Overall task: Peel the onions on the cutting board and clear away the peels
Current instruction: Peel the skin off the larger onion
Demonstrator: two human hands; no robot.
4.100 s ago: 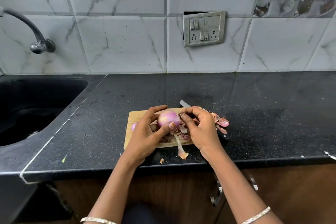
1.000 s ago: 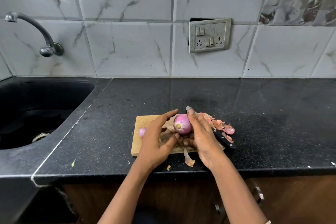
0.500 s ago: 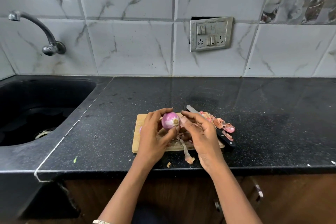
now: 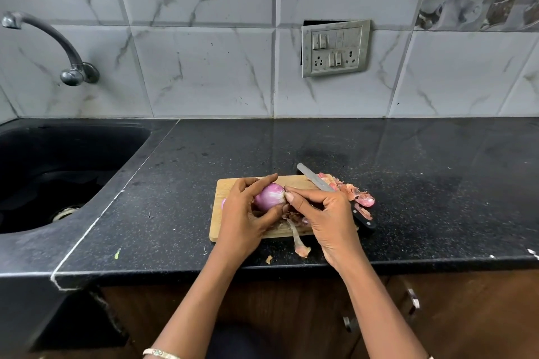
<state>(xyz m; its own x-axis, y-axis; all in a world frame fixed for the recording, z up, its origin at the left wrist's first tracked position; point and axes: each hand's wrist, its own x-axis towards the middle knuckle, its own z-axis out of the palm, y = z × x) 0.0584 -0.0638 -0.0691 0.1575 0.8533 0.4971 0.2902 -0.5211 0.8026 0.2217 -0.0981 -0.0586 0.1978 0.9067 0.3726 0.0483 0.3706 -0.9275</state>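
Open run of black speckled stone table [image 4: 437, 183] right of and behind small wooden cutting board [image 4: 226, 187]; also open between board and sunken black sink [image 4: 87, 140] on left. Blocked at board's right edge by steel knife with black handle [image 4: 316, 179], lying diagonal, plus heap of pink-brown onion peels [image 4: 353, 192]. Taken up at board middle by left hand [image 4: 242, 218] and right hand [image 4: 328, 213], both gripping round purple onion [image 4: 269, 197]. Overhung at board's near edge by long peel strip [image 4: 298, 239].

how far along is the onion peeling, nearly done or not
Partly done: loose peels already lie by the knife. In hand: the left hand holds an onion while the right hand pinches skin at its tip. Left: a second onion, mostly hidden behind the left hand, and clearing the peels off the cutting board.
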